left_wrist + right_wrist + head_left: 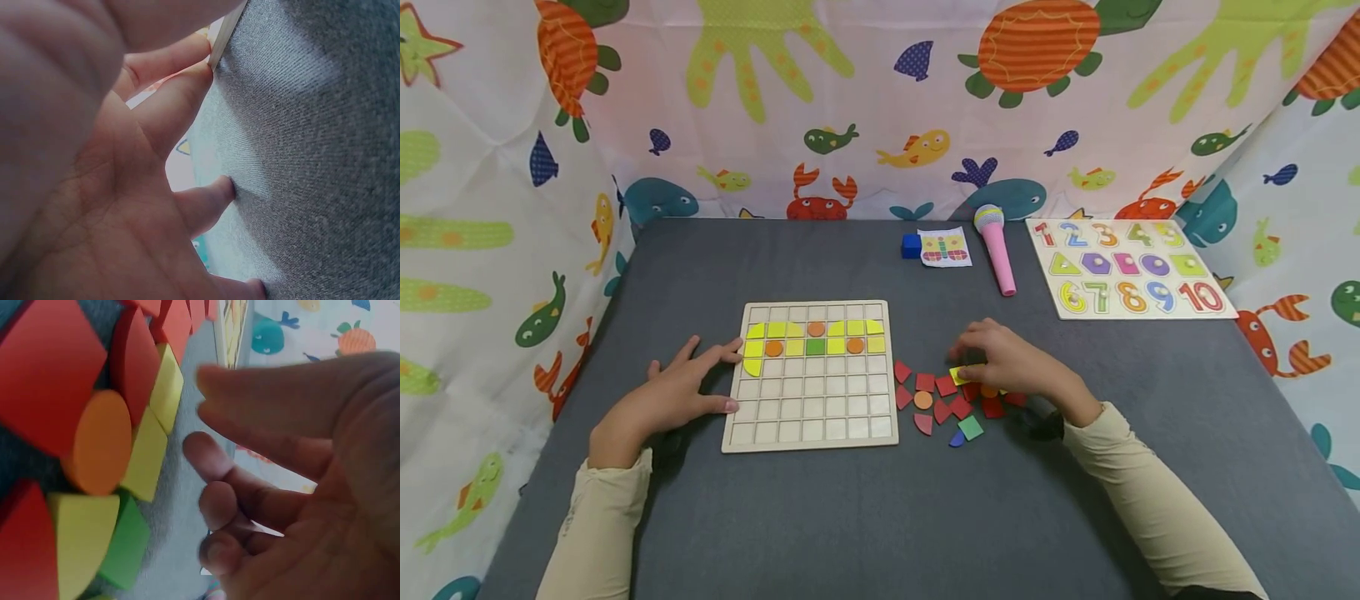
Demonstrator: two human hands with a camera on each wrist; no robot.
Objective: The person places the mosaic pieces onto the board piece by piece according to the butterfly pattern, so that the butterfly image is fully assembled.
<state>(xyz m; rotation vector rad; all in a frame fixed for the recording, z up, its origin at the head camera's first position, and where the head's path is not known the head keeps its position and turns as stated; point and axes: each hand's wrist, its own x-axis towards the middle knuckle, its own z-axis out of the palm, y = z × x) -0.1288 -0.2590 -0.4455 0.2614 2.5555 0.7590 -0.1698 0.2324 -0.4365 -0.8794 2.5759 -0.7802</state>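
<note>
My left hand point(670, 396) lies spread at the left edge of a wooden grid board point(823, 408). In the left wrist view its fingers point(178, 103) touch the board's edge point(226, 34), while other fingertips rest on the cloth. Yellow, orange and green tiles fill part of the board's upper rows. To the right, my right hand point(1003, 358) hovers over loose tiles, close to a yellow tile point(956, 377). Seen from the right wrist, its fingers bend loosely with nothing between them, beside yellow tiles point(147, 453) and an orange round tile point(103, 442).
Loose red tiles point(960, 407), a green tile point(970, 427) and a blue piece point(957, 439) lie right of the board. Farther back are a blue cube point(911, 246), a picture card point(945, 248), a pink microphone point(997, 254) and a number puzzle board point(1120, 308).
</note>
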